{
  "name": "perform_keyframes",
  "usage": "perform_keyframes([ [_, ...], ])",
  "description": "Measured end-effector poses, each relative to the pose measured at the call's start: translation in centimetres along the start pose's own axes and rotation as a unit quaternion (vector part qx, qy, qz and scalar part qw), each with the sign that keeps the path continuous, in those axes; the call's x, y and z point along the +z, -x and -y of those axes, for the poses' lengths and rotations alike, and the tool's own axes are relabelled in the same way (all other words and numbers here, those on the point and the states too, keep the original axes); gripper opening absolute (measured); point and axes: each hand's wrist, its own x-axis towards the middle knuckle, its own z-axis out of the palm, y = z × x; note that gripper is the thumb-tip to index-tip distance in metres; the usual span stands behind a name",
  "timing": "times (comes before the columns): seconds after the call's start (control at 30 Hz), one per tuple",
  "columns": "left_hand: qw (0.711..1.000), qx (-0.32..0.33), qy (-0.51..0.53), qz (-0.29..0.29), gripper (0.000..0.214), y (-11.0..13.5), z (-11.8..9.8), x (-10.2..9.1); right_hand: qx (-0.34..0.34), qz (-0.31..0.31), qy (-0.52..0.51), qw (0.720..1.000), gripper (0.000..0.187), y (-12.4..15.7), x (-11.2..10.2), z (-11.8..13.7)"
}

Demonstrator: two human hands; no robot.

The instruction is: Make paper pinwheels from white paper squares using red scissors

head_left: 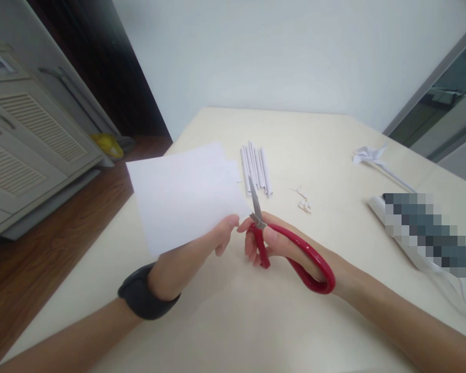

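Note:
My left hand (pixel 196 254) pinches the near right corner of a white paper sheet (pixel 182 194) and holds it above the cream table (pixel 225 321). A dark band sits on that wrist. My right hand (pixel 283 248) grips red-handled scissors (pixel 285 243), fingers through the loops. The metal blades point away from me, nearly closed, along the sheet's right edge. The two hands almost touch at the fingertips.
Several white rolled paper tubes (pixel 255 168) lie side by side beyond the scissors. Small paper scraps (pixel 303 202) lie to their right. A white paper pinwheel (pixel 368 155) rests at the far right. A white power strip (pixel 407 233) sits near the right edge. Cabinets stand on the left.

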Motion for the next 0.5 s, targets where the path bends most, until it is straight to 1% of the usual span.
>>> perform_keyframes([
  [0.2, 0.999, 0.002, 0.036, -0.008, 0.045, -0.11, -0.02, 0.07, 0.018, 0.009, 0.035, 0.999, 0.032, 0.27, 0.07, 0.24],
  [0.3, 0.997, -0.012, 0.070, 0.017, 0.042, -0.12, -0.14, 0.04, 0.021, 0.005, 0.027, 0.999, 0.031, 0.33, 0.13, 0.34],
  [0.4, 0.995, -0.020, 0.084, 0.050, 0.023, -0.09, -0.35, 0.11, 0.010, 0.007, 0.009, 1.000, 0.029, 0.31, 0.29, 0.41],
  [0.43, 0.994, -0.022, 0.085, 0.058, 0.022, -0.08, -0.41, 0.16, 0.004, 0.010, 0.004, 1.000, 0.028, 0.27, 0.35, 0.42],
  [0.5, 0.993, -0.028, 0.088, 0.075, 0.028, -0.08, -0.51, 0.27, -0.010, 0.015, -0.005, 1.000, 0.025, 0.18, 0.43, 0.41],
])
